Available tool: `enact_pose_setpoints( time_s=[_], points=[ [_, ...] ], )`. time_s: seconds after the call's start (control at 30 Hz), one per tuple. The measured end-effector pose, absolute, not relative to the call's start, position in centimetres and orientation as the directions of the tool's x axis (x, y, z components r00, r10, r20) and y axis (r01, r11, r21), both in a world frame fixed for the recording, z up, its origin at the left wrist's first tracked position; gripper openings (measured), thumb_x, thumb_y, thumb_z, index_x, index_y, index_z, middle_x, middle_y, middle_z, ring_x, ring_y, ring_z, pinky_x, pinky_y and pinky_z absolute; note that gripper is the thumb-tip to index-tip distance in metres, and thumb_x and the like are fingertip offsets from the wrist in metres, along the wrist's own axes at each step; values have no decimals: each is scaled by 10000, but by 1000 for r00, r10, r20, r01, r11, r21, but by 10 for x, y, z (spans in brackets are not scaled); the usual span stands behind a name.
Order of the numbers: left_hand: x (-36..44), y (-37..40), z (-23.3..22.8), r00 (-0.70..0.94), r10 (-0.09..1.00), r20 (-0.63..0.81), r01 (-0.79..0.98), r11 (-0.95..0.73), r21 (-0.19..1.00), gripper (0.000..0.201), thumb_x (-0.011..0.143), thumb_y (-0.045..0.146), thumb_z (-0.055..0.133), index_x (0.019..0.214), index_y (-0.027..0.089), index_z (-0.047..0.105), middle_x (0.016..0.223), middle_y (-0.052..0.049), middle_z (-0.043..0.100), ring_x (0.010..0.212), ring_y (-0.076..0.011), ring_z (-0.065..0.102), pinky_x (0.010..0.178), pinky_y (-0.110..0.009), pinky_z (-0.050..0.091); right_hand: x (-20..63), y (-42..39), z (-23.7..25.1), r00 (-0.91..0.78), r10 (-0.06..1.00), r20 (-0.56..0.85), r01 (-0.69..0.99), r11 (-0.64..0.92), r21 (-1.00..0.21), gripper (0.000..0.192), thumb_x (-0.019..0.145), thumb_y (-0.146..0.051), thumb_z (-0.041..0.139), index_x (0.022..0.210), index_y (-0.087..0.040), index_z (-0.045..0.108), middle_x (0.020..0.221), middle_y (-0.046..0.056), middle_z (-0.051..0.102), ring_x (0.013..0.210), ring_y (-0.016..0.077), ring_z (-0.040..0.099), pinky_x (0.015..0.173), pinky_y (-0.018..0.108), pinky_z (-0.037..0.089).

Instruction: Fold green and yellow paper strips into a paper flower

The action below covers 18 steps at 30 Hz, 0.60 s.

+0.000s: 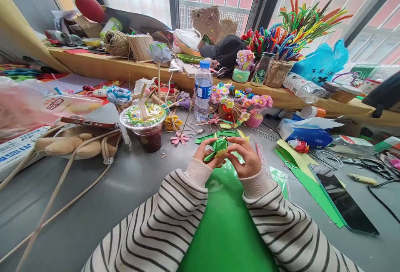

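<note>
Both grips are closed on one thing: the left hand [203,152] pinches the near-left side of a small folded green paper piece [219,146], and the right hand [246,157] curls its fingers over the right side, thumb tucked underneath. The piece hangs just above the grey worktop [125,188], over a big sheet of bright green paper [228,222] that lies between the striped sleeves.

And it looks featherlight, this one — thin craft paper, creased into points, a touch of yellow at the lower edge. Stiff along the folds, soft everywhere else; squeeze too hard and it crushes, so fingertip pinches on the folded edges and corners seem the safest hold. Not slippery, but easily torn at the creases.

What can't be made out? The exact form of the fold — possibly a flower or a leaf cluster, though the fingers cover most of it. The right thumb is hidden. Beyond the hands, a sealed plastic cup of dark red drink [146,128] stands to the left, a clear water bottle with a blue label [203,90] behind, and a black phone [342,199] lies face up at the right.
</note>
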<state>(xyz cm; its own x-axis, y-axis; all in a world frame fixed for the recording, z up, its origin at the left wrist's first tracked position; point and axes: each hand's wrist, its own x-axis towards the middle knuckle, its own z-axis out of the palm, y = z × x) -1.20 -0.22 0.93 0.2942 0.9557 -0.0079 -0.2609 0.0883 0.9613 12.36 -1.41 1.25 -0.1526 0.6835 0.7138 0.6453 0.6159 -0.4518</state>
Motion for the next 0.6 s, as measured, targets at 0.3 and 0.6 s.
enact_pose_setpoints(
  time_s=[0.3, 0.6],
  points=[
    [-12, -5, 5, 212, 974, 77, -92, -58, 994, 493, 611, 220, 588, 1059, 195, 386, 719, -18, 588, 642, -122, 576, 591, -239, 464, 118, -22, 19, -132, 666, 734, 772, 534, -345, 51, 651, -236, 582, 671, -194, 561, 1054, 64, 476, 945, 196, 434, 808, 362, 373],
    [-16, -4, 0, 190, 976, 102, -22, -100, 995, 536, 597, 195, 584, 1103, 210, 406, 579, 32, 537, 536, -91, 525, 535, -197, 427, 113, -26, 21, -195, 659, 726, 796, 538, -275, 72, 653, -263, 570, 689, -203, 586, 1084, 60, 473, 970, 209, 428, 825, 374, 346]
  ],
)
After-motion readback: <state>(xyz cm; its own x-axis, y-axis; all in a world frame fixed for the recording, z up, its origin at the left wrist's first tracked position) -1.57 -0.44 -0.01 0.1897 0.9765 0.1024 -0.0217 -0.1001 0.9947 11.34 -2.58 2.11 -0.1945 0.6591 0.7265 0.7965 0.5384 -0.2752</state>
